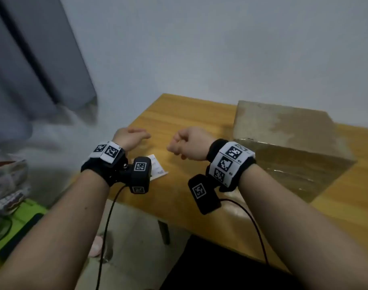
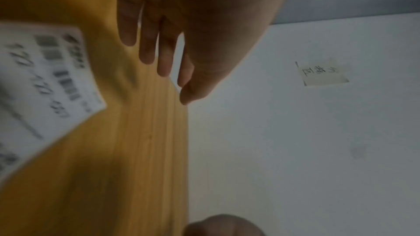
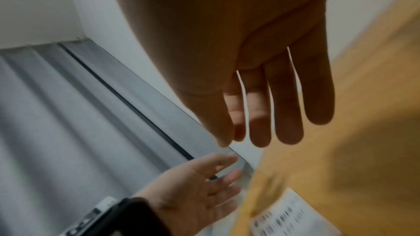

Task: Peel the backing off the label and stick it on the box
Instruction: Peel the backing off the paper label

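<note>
One label (image 1: 158, 168), one box (image 1: 287, 147), two hands (image 1: 135, 137).

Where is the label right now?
The label lies flat on the wooden table, near its left edge, just below the left hand in the head view and left of the box. Neither hand touches it.
</note>
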